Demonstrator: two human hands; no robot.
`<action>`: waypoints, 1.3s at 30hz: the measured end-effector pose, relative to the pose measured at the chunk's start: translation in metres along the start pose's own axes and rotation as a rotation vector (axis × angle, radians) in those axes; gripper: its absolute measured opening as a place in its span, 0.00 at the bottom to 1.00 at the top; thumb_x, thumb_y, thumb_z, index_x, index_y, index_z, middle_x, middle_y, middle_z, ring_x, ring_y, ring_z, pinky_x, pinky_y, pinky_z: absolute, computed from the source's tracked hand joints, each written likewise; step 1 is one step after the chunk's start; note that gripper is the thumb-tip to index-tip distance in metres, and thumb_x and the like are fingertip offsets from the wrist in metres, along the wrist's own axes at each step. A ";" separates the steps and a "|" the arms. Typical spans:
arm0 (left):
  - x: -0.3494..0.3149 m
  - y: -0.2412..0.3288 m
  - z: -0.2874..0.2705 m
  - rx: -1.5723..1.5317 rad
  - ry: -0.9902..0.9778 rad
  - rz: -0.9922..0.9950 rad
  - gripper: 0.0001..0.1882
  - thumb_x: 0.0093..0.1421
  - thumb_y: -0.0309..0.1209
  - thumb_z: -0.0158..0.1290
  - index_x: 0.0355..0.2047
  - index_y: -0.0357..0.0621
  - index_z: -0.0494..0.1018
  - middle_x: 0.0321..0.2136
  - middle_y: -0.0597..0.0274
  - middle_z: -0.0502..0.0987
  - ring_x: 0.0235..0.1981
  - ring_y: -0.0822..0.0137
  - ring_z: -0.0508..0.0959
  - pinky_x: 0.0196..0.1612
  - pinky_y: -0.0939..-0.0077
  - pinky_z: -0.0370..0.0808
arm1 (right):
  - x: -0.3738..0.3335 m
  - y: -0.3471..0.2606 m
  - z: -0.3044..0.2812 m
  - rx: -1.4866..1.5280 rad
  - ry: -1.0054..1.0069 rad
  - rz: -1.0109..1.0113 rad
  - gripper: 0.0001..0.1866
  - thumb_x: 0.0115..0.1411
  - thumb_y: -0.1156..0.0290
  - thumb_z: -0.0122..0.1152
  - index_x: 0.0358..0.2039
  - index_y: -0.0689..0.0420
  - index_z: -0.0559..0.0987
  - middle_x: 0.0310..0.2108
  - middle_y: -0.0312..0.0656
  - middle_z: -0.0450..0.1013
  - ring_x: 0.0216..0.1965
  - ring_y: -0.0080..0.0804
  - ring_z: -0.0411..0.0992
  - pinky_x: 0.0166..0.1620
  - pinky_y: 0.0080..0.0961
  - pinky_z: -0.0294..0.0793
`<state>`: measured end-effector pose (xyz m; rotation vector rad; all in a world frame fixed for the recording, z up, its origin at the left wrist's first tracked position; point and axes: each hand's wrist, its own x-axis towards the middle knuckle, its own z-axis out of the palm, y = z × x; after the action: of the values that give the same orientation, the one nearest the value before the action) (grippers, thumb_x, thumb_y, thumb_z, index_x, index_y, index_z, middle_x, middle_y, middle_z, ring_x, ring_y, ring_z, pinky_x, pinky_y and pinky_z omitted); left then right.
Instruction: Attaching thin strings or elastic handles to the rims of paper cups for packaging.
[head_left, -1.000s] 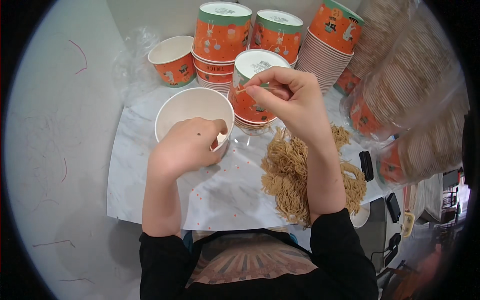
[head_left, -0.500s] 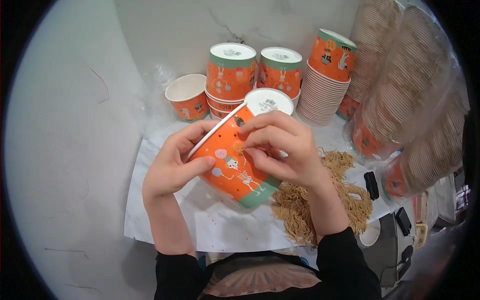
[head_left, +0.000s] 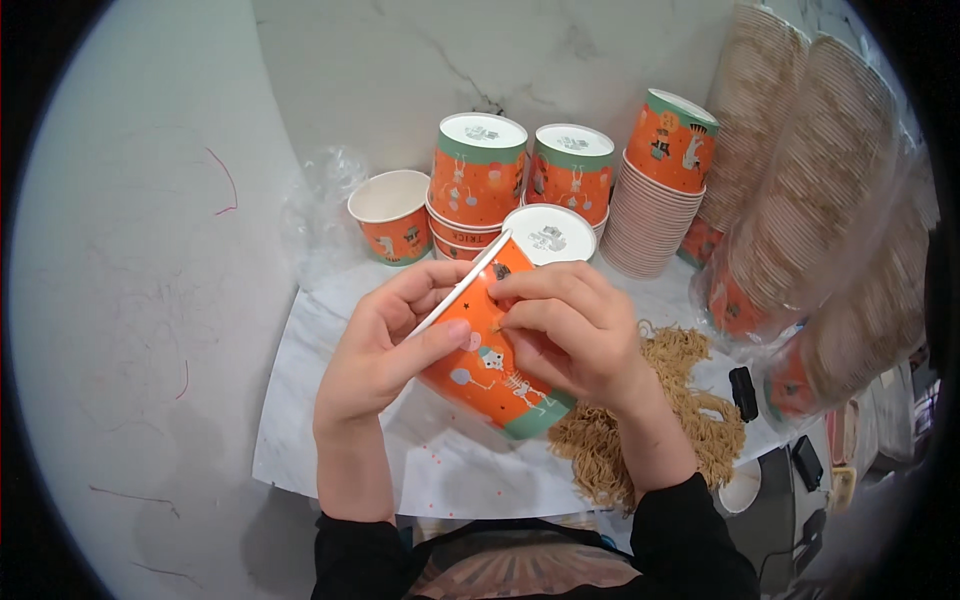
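Observation:
An orange paper cup (head_left: 490,400) with a green base band and a printed skeleton is tilted in front of me, its white rim toward the upper left. My left hand (head_left: 368,355) grips it at the rim, thumb pressed on the outer wall and fingers behind the rim. My right hand (head_left: 590,340) is closed, with the fingertips pinched together against the cup's outer wall. Whatever those fingertips hold, if anything, is too small to make out. Beside my right forearm lies a heap of tan yarn (head_left: 590,450).
Upturned cups (head_left: 480,185) and an upright cup (head_left: 388,215) stand behind my hands. A tall cup stack (head_left: 655,215) and plastic-wrapped stacks (head_left: 800,190) rise at the right. A small black object (head_left: 743,394) lies beside the yarn on the white sheet (head_left: 330,400).
Both hands and the cup have shifted slightly to the right and down in the picture. The background has also moved down a little. My right fingertips stay at the cup's wall.

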<state>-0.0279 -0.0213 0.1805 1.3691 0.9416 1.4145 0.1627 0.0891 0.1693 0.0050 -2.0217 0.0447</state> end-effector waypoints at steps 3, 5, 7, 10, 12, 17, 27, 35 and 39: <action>0.000 -0.001 0.007 -0.060 0.062 -0.028 0.24 0.61 0.22 0.56 0.58 0.33 0.67 0.49 0.57 0.77 0.47 0.75 0.78 0.51 0.79 0.75 | 0.001 -0.001 -0.003 -0.002 -0.030 0.014 0.15 0.42 0.80 0.69 0.32 0.56 0.77 0.39 0.37 0.78 0.35 0.36 0.76 0.36 0.29 0.79; -0.002 0.000 0.011 -0.117 0.058 -0.004 0.21 0.62 0.23 0.56 0.56 0.33 0.69 0.45 0.59 0.79 0.43 0.77 0.79 0.47 0.81 0.76 | 0.002 -0.004 -0.007 0.003 -0.038 -0.004 0.15 0.42 0.80 0.69 0.32 0.57 0.77 0.39 0.37 0.78 0.35 0.37 0.77 0.36 0.29 0.79; -0.003 0.003 0.007 -0.126 0.022 -0.020 0.20 0.63 0.23 0.55 0.54 0.32 0.70 0.44 0.59 0.80 0.41 0.77 0.79 0.46 0.81 0.76 | 0.002 -0.007 -0.012 0.010 -0.048 -0.020 0.15 0.42 0.81 0.69 0.33 0.57 0.78 0.39 0.39 0.79 0.36 0.38 0.77 0.38 0.28 0.79; -0.005 0.004 0.001 -0.129 -0.014 0.007 0.14 0.64 0.25 0.56 0.48 0.31 0.74 0.38 0.60 0.81 0.37 0.77 0.80 0.42 0.81 0.77 | 0.003 -0.011 -0.015 0.025 -0.052 -0.046 0.16 0.42 0.82 0.69 0.34 0.57 0.78 0.40 0.41 0.81 0.36 0.38 0.79 0.38 0.28 0.79; -0.006 0.000 -0.001 -0.106 -0.062 -0.033 0.12 0.66 0.30 0.56 0.44 0.33 0.76 0.34 0.63 0.82 0.35 0.77 0.80 0.40 0.82 0.77 | 0.002 -0.012 -0.015 0.053 -0.047 -0.063 0.15 0.44 0.84 0.66 0.34 0.58 0.77 0.39 0.45 0.81 0.36 0.38 0.79 0.38 0.28 0.78; 0.003 -0.015 -0.001 -0.231 0.093 -0.065 0.15 0.70 0.39 0.52 0.40 0.39 0.77 0.32 0.64 0.83 0.30 0.79 0.80 0.36 0.85 0.76 | -0.004 -0.012 -0.011 0.059 0.084 0.003 0.13 0.50 0.89 0.59 0.37 0.62 0.77 0.37 0.49 0.80 0.34 0.35 0.79 0.37 0.23 0.78; 0.006 -0.009 0.000 -0.175 0.005 -0.050 0.25 0.64 0.24 0.54 0.61 0.38 0.65 0.38 0.65 0.80 0.40 0.81 0.78 0.41 0.84 0.75 | -0.009 0.002 -0.006 -0.168 0.107 -0.042 0.14 0.47 0.87 0.65 0.36 0.61 0.80 0.36 0.46 0.80 0.34 0.35 0.79 0.35 0.25 0.79; 0.006 -0.014 0.017 -0.167 -0.099 0.019 0.29 0.64 0.21 0.54 0.65 0.37 0.61 0.50 0.56 0.77 0.50 0.73 0.77 0.51 0.80 0.76 | -0.011 0.008 -0.007 -0.170 0.120 -0.031 0.15 0.45 0.86 0.67 0.35 0.59 0.81 0.35 0.44 0.80 0.32 0.35 0.79 0.34 0.25 0.79; 0.005 -0.014 0.017 -0.236 -0.126 -0.043 0.30 0.65 0.22 0.53 0.66 0.37 0.58 0.53 0.55 0.75 0.53 0.72 0.75 0.53 0.78 0.75 | -0.009 0.013 -0.009 -0.188 0.103 -0.053 0.17 0.41 0.82 0.71 0.35 0.57 0.82 0.33 0.39 0.79 0.29 0.33 0.78 0.29 0.26 0.78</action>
<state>-0.0096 -0.0139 0.1697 1.2380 0.6944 1.3437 0.1743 0.1018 0.1651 -0.0612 -1.9148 -0.1754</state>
